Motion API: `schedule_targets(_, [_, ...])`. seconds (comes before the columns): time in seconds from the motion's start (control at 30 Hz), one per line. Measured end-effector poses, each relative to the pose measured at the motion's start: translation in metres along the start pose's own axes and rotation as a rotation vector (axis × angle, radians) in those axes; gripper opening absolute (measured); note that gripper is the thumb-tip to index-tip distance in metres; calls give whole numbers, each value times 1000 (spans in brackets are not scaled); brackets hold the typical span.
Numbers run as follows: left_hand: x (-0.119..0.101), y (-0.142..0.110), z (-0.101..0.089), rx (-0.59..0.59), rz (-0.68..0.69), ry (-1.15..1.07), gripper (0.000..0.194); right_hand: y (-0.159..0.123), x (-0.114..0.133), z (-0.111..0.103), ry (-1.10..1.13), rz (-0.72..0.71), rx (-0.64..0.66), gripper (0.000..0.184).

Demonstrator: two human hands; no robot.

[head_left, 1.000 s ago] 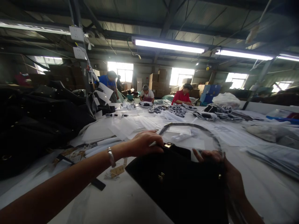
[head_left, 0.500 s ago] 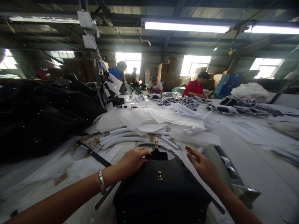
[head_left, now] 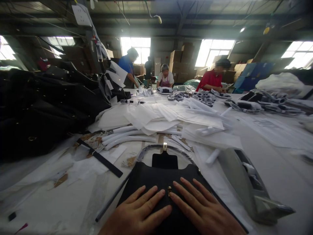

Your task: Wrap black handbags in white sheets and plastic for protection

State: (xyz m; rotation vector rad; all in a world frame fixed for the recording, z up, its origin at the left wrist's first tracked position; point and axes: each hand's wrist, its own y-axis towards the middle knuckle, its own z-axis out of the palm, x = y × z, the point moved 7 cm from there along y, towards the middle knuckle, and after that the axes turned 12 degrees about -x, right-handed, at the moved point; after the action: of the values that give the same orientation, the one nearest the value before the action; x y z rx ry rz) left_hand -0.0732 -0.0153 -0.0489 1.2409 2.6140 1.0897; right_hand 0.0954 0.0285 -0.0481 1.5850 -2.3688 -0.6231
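A black handbag (head_left: pixel 156 176) lies in front of me on the white table, its front panel facing up. My left hand (head_left: pixel 139 212) rests flat on the left side of the panel, fingers spread. On the right side lies my right hand (head_left: pixel 200 205), also flat and spread, its fingertips beside the gold clasp (head_left: pixel 169 190). Above the panel a black flap tab (head_left: pixel 165 161) with a gold metal piece (head_left: pixel 165 147) points away from me. A plastic-wrapped handle (head_left: pixel 144 151) arches behind it. The bag's lower part is hidden by my hands and the frame edge.
A grey tape dispenser (head_left: pixel 244 182) stands to the right. White foam sheets and tubes (head_left: pixel 158 114) cover the table beyond. Black bags (head_left: pixel 44 111) are piled at left, and a black strip (head_left: pixel 100 158) lies near them. Several people work across the table.
Both hands have come down from the bag's upper edge and the air at its right onto the front panel. The view has tilted downward.
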Motion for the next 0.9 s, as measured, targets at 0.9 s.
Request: schedule_targets(0.9, [-30, -50, 49, -94, -163, -78, 46, 11, -9, 41, 296, 631, -18, 22])
